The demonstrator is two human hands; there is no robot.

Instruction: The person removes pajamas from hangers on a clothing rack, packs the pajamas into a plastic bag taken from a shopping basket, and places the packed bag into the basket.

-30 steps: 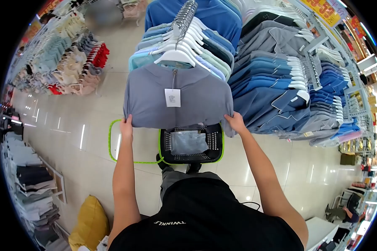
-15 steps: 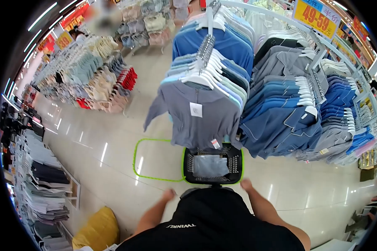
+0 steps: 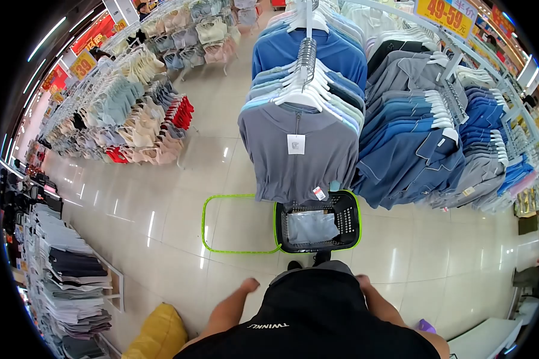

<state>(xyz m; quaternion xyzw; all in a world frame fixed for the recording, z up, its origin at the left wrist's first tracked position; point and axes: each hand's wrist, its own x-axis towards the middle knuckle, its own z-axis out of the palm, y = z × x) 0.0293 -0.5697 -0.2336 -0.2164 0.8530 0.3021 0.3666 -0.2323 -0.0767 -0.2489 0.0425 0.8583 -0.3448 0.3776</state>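
Observation:
My left hand [image 3: 250,285] hangs beside my body with its fingers curled and nothing visible in it. On the other side, my right hand [image 3: 363,280] is lowered close to my shirt; its fingers are too hidden to read. Neither hand touches anything I can make out. Just ahead of my feet, a black shopping basket [image 3: 357,230] with a green rim stands on the floor, its green handle [image 3: 239,252] folded out leftward. A clear-wrapped light blue-grey garment [image 3: 311,227] lies inside. Above the basket's far edge hangs a grey long-sleeved top [image 3: 272,161] with a white tag.
Blue pyjama shirts [image 3: 410,158] crowd the rack at right, under a yellow price sign [image 3: 446,18]. Bras [image 3: 141,119] fill a stand at back left. Folded clothes [image 3: 72,263] are stacked at left, near a yellow sack [image 3: 157,335]. A white bench-like surface [image 3: 485,340] is at lower right.
The basket sits farther right and higher in view, and my shoes now show behind it. The grey top's sleeve, held out leftward before, hangs closer in. Both hands have dropped lower in view.

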